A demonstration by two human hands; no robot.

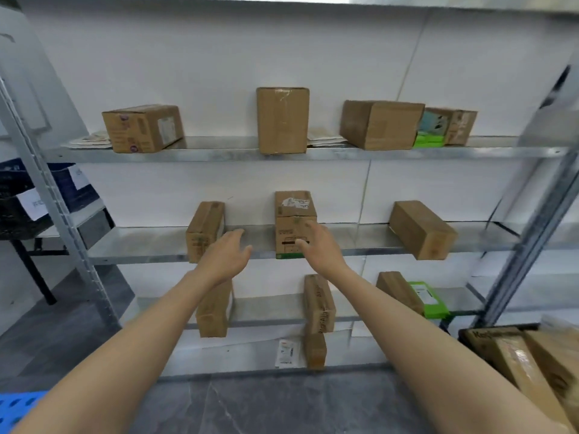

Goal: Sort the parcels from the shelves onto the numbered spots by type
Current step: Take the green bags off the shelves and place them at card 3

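Our left hand (227, 256) and right hand (315, 245), each grip wide and empty, hover before a blocky, taped cardboard box (293, 211) on the smooth grey metal shelf (150, 245).

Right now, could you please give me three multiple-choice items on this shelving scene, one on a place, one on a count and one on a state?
1. The left hand and right hand reach toward which shelf? A top; B middle; C lowest.
2. How many cardboard boxes stand on the middle shelf? A three; B one; C five.
3. The grip of both hands is: A closed on a box; B closed on an envelope; C open, empty.
Key: 1 B, both are level with the labelled box there; 2 A, three separate boxes; 3 C, fingers spread, nothing held.
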